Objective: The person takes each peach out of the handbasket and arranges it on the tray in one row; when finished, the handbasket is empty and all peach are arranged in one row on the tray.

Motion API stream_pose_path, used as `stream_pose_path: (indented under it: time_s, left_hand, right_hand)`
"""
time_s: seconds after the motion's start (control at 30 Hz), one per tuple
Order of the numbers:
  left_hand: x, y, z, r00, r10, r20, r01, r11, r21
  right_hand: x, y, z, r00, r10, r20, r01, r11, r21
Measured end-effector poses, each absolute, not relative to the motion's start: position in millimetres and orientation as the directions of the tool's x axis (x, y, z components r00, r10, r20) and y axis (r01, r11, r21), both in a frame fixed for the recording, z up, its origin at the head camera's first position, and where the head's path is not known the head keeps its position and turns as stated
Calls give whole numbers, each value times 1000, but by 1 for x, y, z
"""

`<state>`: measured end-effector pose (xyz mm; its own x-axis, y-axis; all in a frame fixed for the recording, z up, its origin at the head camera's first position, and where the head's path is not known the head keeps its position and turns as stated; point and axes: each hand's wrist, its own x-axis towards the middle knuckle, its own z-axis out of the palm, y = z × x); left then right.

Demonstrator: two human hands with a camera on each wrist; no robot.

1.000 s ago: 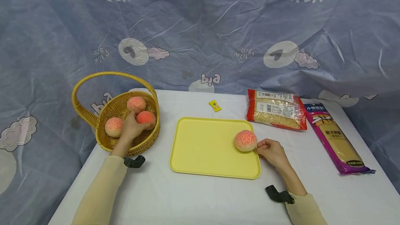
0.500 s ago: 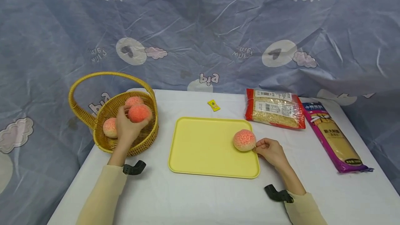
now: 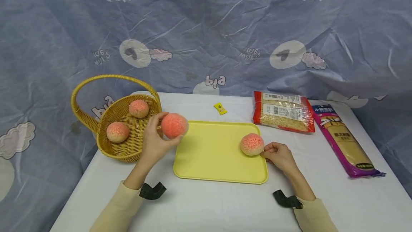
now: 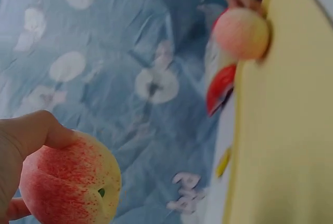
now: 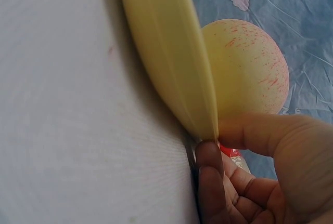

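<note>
Head camera has my left hand (image 3: 156,139) raised at the near end of the basket-side gap, fingers and thumb clamped round a red-pink, speckled round peach (image 3: 175,126), held up off the table (image 3: 206,203). Just left of those fingers is a golden woven wicker basket (image 3: 138,130) with two pink-and-yellow round peaches (image 3: 117,132) in it, not touching each other. My right hand (image 3: 279,156) is pinching the edge of a flat yellow rectangular tray (image 3: 212,153), thumb on top, fingertips underneath going by the right wrist cam. One pink-and-cream round peach (image 3: 252,144) sits on the tray, right next to those fingers. Beyond them there's a red-and-clear plastic bag (image 3: 283,112), plus a long purple-and-gold plastic packet (image 3: 346,140) off to their right.
</note>
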<state>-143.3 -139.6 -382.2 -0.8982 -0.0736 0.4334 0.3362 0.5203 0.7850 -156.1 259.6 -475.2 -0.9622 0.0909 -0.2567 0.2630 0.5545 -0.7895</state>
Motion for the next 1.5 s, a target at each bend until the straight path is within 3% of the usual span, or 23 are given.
stream_pose_path:
  time_s: [0.3,0.6,0.93,1.5]
  left_hand:
    - [-151,-73,-424,-921,110,374,381,457,803]
    - [-161,-27,-450,-925,204,320,379,515,769]
    - [-171,-8,-471,-941,229,248,336,567,752]
    - [-172,0,-484,-938,266,224,336,534,776]
  right_hand:
    - [-157,258,-476,-961,87,-263,265,559,-786]
    - [-157,257,-475,-961,87,-264,266,558,-786]
    - [-157,256,-472,-964,81,-254,255,554,-792]
    - [-156,259,-473,-964,85,-253,257,555,-791]
